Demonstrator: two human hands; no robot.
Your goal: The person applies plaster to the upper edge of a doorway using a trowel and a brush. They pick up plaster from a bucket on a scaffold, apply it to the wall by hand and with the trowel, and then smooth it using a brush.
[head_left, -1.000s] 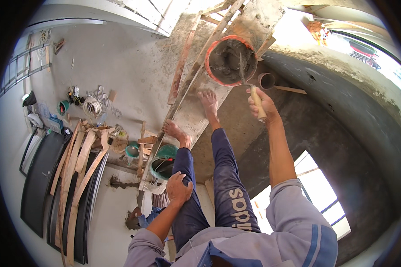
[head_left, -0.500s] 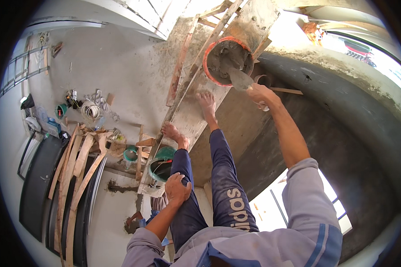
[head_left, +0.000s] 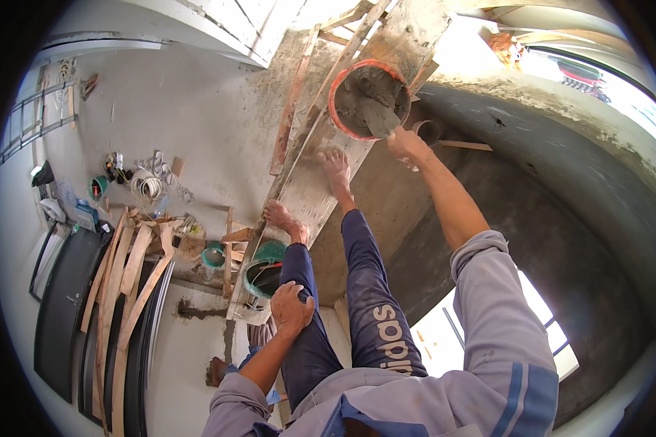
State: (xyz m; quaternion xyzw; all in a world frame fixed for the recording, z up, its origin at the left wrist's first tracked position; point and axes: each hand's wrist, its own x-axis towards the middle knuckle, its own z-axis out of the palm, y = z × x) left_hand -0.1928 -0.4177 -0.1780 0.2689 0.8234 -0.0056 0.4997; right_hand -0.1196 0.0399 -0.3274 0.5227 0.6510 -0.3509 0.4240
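Observation:
In my right hand [head_left: 410, 148] is the handle of a trowel [head_left: 380, 119], its blade dipped into wet grey mortar. The mortar [head_left: 358, 93] partly fills an orange-rimmed bucket [head_left: 333, 109] standing on a mortar-stained plank [head_left: 310, 191]. Much of the trowel's handle is hidden by my fingers. My left hand [head_left: 291, 309] rests over my bent left knee, fingers and thumb apart, with nothing visible in it. Both my bare feet are on the plank, nearer to me than the bucket.
A green bucket [head_left: 264, 271] stands by my left foot at the plank's near end. Lower down at left, timber boards [head_left: 127, 291] lean over dark panels [head_left: 62, 313]. Coiled cable [head_left: 147, 187] lies on the floor. A dark plastered wall [head_left: 561, 240] curves along the right.
My right hand has moved left and slightly up toward the bucket. The trowel's blade has gone from over the rim to deeper in the mortar. My left hand stays on the knee.

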